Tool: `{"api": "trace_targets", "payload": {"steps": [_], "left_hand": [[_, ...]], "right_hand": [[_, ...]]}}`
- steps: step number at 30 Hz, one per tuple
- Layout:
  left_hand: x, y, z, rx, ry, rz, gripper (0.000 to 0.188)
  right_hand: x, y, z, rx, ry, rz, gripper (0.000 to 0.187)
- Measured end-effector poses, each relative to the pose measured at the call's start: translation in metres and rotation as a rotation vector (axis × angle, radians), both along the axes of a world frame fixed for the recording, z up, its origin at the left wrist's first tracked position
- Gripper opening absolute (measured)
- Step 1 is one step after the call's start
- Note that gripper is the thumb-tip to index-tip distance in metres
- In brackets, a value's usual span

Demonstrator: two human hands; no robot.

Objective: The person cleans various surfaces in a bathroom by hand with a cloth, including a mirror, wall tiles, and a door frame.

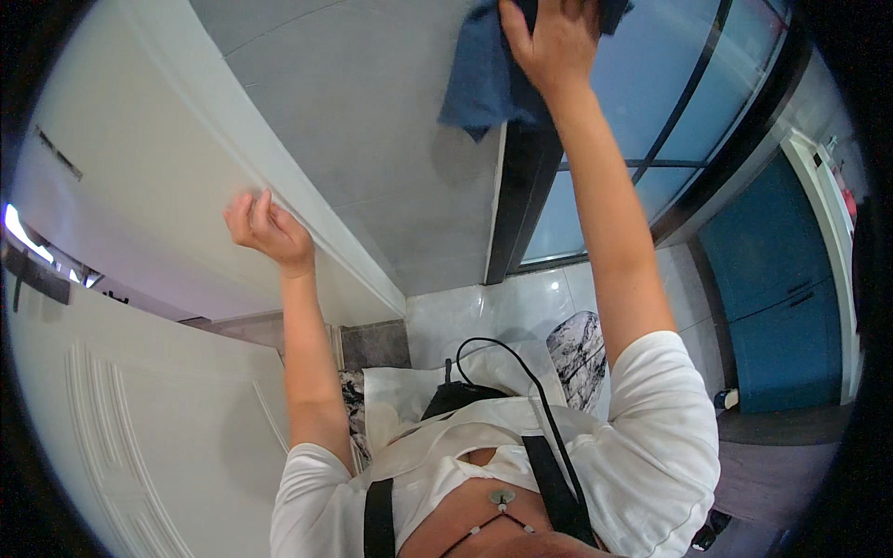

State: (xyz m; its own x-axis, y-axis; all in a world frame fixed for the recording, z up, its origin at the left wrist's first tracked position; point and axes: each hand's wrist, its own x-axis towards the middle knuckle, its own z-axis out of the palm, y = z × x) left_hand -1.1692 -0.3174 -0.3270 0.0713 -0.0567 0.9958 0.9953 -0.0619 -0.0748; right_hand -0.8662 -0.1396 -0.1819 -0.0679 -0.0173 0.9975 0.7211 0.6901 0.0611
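At the top of the head view, my right hand presses a dark blue cloth against the upper part of the black door frame. The thumb lies along the cloth; the fingertips are cut off by the picture's top edge. One corner of the cloth hangs over the grey tiled wall. My left hand is raised in front of the white door casing. Its fingers are curled in and slightly blurred, with nothing seen in them. Whether it touches the casing, I cannot tell.
A glass panel with black bars fills the upper right. Beyond it stands a blue cabinet under a white countertop. To the left is a white panelled door with a dark handle. Pale glossy tiles cover the floor.
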Motion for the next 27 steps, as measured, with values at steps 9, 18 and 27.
{"api": "trace_targets", "payload": {"steps": [9,18,27], "left_hand": [[0.001,0.011,-0.03,0.018,-0.059,-0.011,0.028],[0.003,0.01,-0.036,0.044,0.0,0.033,0.029],[0.0,0.013,-0.04,0.049,0.023,-0.113,0.024]], "right_hand": [[0.015,0.022,-0.278,-0.356,-0.067,0.048,0.068],[0.059,-0.014,-0.454,-0.874,-0.475,-0.071,0.052],[0.065,-0.034,-0.47,-0.835,-0.404,-0.042,0.054]]}}
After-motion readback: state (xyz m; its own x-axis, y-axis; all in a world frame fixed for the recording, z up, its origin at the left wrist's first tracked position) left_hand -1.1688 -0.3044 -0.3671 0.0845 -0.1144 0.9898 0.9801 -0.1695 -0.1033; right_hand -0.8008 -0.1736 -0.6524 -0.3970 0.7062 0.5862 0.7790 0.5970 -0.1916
